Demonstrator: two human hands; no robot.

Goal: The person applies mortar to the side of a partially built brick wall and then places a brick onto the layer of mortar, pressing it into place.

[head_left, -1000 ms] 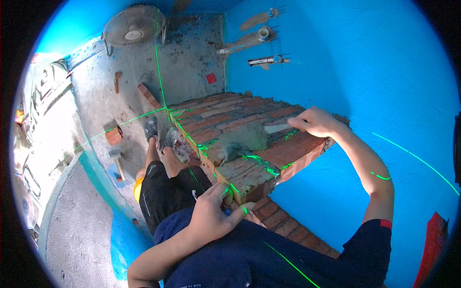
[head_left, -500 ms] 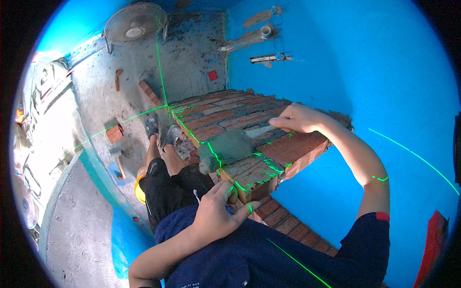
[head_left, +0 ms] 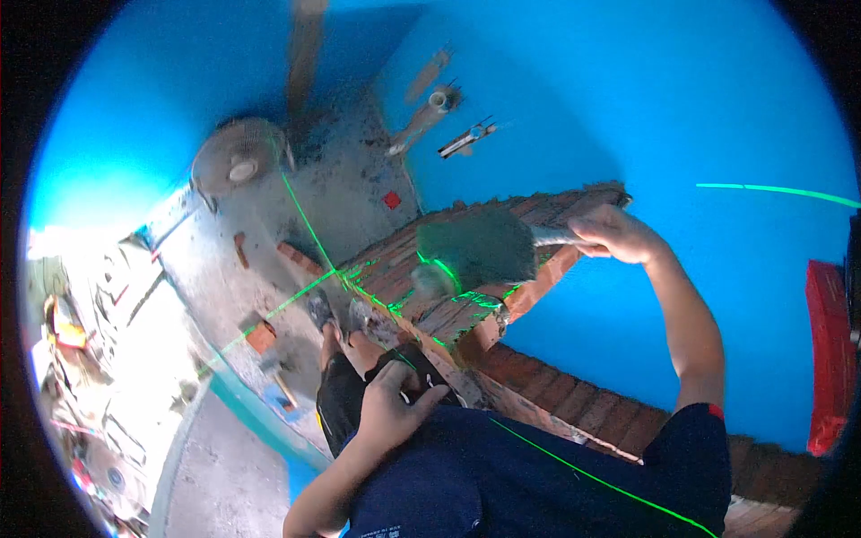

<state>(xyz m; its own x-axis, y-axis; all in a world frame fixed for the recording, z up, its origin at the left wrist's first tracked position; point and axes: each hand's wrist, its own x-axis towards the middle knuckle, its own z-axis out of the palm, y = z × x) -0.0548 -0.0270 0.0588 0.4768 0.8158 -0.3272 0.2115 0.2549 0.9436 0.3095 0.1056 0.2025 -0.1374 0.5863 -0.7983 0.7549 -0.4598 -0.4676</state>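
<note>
Two hands: each told below, grip first.
Right hand: fingers wrapped tight round the handle of a trowel, arm stretched out over the brick wall.
Trowel: blade grey with mortar, held flat just above the wall's top course, near its far end.
Left hand: fingers bent loosely, resting on the person's dark shorts at the thigh, clamped on nothing.
Wall: red brick, running from the person's legs toward the blue wall.
Laser lines: green, crossing on the brick top and the floor.
Floor: grey concrete with a fan, loose bricks and a hammer.
</note>
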